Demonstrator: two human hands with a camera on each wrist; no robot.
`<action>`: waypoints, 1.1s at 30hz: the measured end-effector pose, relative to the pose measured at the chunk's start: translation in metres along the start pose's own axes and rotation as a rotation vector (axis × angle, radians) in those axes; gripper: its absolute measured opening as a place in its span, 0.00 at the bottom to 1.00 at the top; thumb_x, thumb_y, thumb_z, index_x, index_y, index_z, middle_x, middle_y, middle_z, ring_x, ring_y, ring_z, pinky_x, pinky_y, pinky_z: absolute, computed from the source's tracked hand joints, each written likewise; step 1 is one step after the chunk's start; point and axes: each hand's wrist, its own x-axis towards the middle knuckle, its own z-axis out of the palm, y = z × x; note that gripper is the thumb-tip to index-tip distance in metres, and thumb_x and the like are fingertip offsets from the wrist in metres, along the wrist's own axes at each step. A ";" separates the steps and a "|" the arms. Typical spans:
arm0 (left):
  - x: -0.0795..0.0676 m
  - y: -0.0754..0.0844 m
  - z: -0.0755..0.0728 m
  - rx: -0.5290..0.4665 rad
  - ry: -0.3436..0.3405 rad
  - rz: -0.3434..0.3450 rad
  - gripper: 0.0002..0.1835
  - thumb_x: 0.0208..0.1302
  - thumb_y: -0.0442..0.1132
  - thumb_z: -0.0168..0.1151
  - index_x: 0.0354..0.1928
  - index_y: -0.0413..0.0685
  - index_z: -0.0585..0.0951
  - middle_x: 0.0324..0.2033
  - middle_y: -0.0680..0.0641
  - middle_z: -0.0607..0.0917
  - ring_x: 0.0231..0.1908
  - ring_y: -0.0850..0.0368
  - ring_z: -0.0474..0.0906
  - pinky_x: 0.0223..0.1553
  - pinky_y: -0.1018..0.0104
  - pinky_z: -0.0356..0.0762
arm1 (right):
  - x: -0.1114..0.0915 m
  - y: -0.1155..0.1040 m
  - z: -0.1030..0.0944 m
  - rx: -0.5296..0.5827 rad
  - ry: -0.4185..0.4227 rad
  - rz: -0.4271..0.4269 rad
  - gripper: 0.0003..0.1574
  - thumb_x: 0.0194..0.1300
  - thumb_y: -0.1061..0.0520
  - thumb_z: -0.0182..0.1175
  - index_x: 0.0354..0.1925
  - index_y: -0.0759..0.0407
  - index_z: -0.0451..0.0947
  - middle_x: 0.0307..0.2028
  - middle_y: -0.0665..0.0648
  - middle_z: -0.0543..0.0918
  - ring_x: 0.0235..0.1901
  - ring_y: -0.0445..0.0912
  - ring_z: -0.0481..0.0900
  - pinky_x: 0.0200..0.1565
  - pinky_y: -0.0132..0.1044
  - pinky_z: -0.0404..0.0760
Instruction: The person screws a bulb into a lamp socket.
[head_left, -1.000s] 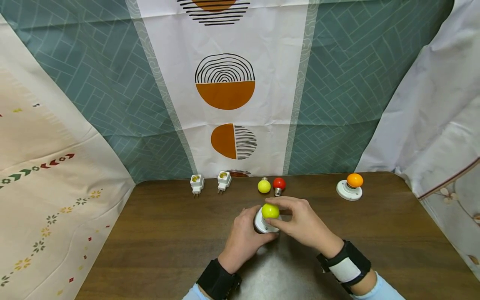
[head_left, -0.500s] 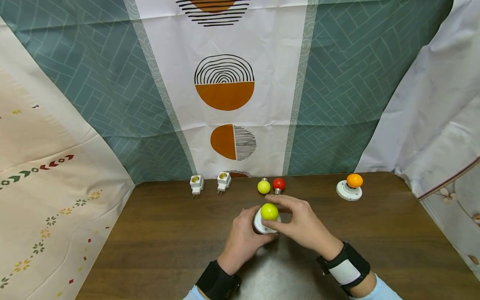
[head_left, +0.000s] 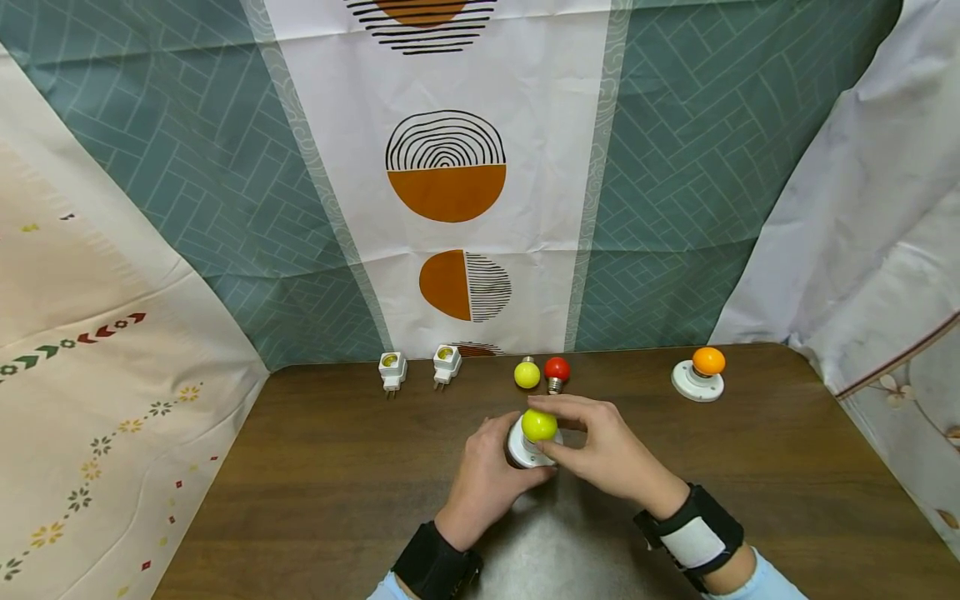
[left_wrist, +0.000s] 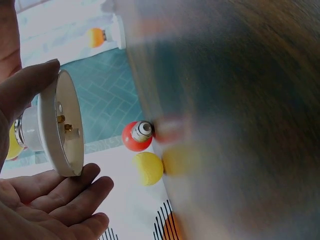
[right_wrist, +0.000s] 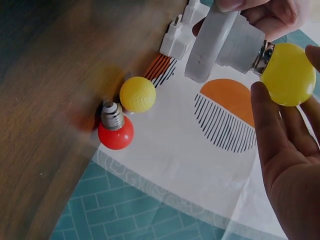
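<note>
Raised over the table, my left hand (head_left: 491, 467) grips a white round lamp holder (head_left: 525, 451) by its rim; the left wrist view shows the hollow underside of the lamp holder (left_wrist: 64, 125) with brass screws. A yellow-green light bulb (head_left: 539, 425) sits in its socket, with some metal of the base visible in the right wrist view between the bulb (right_wrist: 288, 75) and the white collar. My right hand (head_left: 600, 442) holds the bulb between thumb and fingers, which lie on opposite sides of it. Part of the holder is hidden behind the fingers.
Behind the hands lie a second yellow-green bulb (head_left: 527, 375) and a red bulb (head_left: 557, 369). Two white plug-in sockets, a left one (head_left: 392, 369) and a right one (head_left: 447, 363), stand near the back edge. At the far right is a white holder (head_left: 697, 385) with an orange bulb (head_left: 708, 361).
My right fingers have shifted slightly around the bulb, the thumb moving up and back. My left hand keeps its grip on the lamp holder in nearly the same place.
</note>
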 end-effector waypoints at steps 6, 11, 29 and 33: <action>0.000 0.000 -0.001 -0.002 0.011 0.011 0.39 0.41 0.57 0.73 0.57 0.55 0.73 0.45 0.60 0.76 0.45 0.66 0.72 0.60 0.60 0.54 | 0.002 -0.017 0.001 0.007 0.073 0.024 0.27 0.49 0.62 0.70 0.50 0.56 0.78 0.49 0.53 0.79 0.48 0.45 0.76 0.42 0.43 0.77; 0.000 0.000 -0.001 -0.007 0.020 0.019 0.38 0.41 0.57 0.73 0.57 0.55 0.73 0.46 0.60 0.76 0.46 0.66 0.71 0.61 0.60 0.53 | -0.001 0.001 0.006 -0.029 0.098 -0.001 0.28 0.50 0.50 0.71 0.51 0.48 0.78 0.48 0.47 0.78 0.47 0.41 0.75 0.42 0.40 0.77; -0.002 0.001 -0.004 -0.023 0.013 0.010 0.38 0.40 0.57 0.74 0.57 0.57 0.73 0.45 0.63 0.75 0.44 0.65 0.71 0.52 0.63 0.66 | -0.002 0.000 0.000 -0.044 -0.010 0.011 0.33 0.55 0.50 0.67 0.60 0.47 0.71 0.56 0.44 0.73 0.54 0.41 0.71 0.50 0.40 0.72; -0.002 0.001 -0.003 -0.023 0.016 0.011 0.39 0.40 0.57 0.74 0.58 0.59 0.72 0.44 0.64 0.75 0.44 0.65 0.71 0.46 0.65 0.69 | -0.002 -0.001 0.001 -0.014 -0.009 0.020 0.32 0.54 0.57 0.67 0.58 0.48 0.72 0.55 0.45 0.74 0.53 0.41 0.72 0.49 0.38 0.72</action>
